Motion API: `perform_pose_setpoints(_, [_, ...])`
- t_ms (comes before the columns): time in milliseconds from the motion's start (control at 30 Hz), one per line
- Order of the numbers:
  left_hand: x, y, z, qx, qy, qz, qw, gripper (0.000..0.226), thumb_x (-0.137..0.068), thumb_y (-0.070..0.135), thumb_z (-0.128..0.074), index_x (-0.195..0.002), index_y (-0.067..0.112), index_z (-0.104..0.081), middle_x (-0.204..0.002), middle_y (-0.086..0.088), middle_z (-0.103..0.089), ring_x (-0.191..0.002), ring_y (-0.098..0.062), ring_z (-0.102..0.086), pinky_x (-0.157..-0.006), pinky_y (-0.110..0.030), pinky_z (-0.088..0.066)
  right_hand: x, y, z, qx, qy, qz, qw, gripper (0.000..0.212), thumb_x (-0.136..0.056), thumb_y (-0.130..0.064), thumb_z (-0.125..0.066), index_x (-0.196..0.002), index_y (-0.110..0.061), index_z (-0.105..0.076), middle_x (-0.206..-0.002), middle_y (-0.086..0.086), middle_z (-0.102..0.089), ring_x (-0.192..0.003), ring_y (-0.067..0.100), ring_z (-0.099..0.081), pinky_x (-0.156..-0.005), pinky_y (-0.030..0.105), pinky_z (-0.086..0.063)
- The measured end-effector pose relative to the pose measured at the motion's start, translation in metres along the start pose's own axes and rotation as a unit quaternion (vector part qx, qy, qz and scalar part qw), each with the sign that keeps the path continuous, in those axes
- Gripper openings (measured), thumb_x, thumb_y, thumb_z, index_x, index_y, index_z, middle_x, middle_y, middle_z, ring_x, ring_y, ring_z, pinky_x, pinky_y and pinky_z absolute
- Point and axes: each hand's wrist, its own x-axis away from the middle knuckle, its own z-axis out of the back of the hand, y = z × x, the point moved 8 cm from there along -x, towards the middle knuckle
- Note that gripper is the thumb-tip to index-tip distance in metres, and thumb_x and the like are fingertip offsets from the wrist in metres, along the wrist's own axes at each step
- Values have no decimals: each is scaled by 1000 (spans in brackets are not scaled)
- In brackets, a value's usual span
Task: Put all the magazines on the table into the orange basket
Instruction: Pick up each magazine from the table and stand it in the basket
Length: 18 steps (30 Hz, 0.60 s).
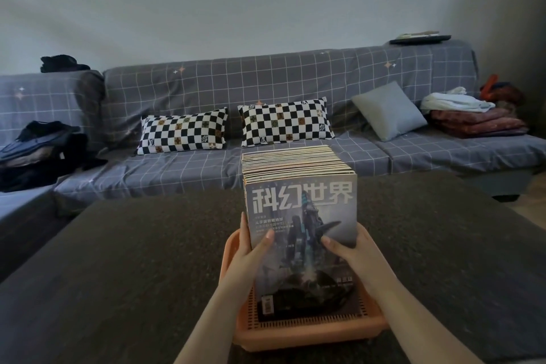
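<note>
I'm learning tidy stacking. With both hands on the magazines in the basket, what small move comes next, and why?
Probably ease the magazines fully down, then release. They stand upright in the orange basket, left hand and right hand gripping their sides, and the table shows none left.

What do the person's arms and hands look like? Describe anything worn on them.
Both forearms are bare as far as the frame shows: no sleeves, gloves, watch or bracelets. The left hand and right hand show no rings on the visible fingers. Fingernails look short and unpainted.
</note>
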Motion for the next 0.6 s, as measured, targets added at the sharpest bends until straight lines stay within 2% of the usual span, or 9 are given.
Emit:
perform_pose_setpoints(100, [-7, -10, 1, 64, -16, 16, 998, 112, -53, 47, -90, -146, 48, -26, -118, 7, -60, -94, -18, -73, -67, -35, -60, 1, 0, -4, 20, -22, 15, 999, 81, -66, -39, -75, -137, -29, -38, -110, -22, -58, -92, -8, -59, -69, 12, -50])
perform_pose_setpoints(133, [-8, -11, 1, 69, -17, 17, 997, 114, -50, 48, -91, -145, 48, -28, -119, 6, -60, -95, -19, -72, -68, -36, -60, 2, 0, -4, 30, -24, 20, 999, 80, -67, -40, -74, -137, -30, -38, -107, -24, -58, -88, -12, -58, -63, 9, -48])
perform_pose_setpoints(200, [-8, -11, 2, 70, -14, 19, 997, 117, -48, 49, -91, -145, 47, -27, -122, 4, -59, -95, -19, -72, -67, -36, -60, 2, 0, -3, 44, -24, 21, 999, 78, -68, -43, -72, -137, -30, -37, -107, -24, -58, -90, -11, -56, -63, 9, -46])
perform_pose_setpoints(300, [-8, -12, 1, 60, -5, 17, 998, 120, -46, 50, -92, -146, 46, -26, -126, 3, -56, -94, -18, -73, -67, -35, -60, 1, 1, -1, 45, -16, 19, 999, 77, -70, -42, -73, -137, -29, -38, -120, -13, -59, -102, 0, -57, -79, 18, -46])
perform_pose_setpoints(367, [-7, -11, 0, 49, 1, 7, 999, 123, -43, 53, -92, -146, 45, -27, -132, 1, -54, -94, -16, -72, -67, -33, -60, 1, 2, 0, 28, -8, 17, 999, 75, -70, -41, -74, -136, -29, -40, -124, -9, -59, -105, 5, -58, -83, 23, -48])
perform_pose_setpoints(500, [-5, -9, -1, 37, 7, 5, 999, 124, -47, 52, -90, -149, 41, -21, -122, 10, -55, -93, -13, -72, -66, -32, -60, 1, -2, -2, 16, -8, 21, 1000, 75, -71, -38, -75, -136, -31, -38, -120, -15, -57, -97, -2, -56, -73, 16, -45])
perform_pose_setpoints(600, [0, -6, -4, 25, -3, 2, 1000, 111, -59, 45, -84, -150, 39, -20, -125, 7, -54, -93, -13, -72, -70, -35, -61, 1, -1, -3, 28, -9, 19, 999, 75, -72, -36, -75, -137, -30, -37, -120, -15, -57, -92, -5, -55, -67, 13, -44])
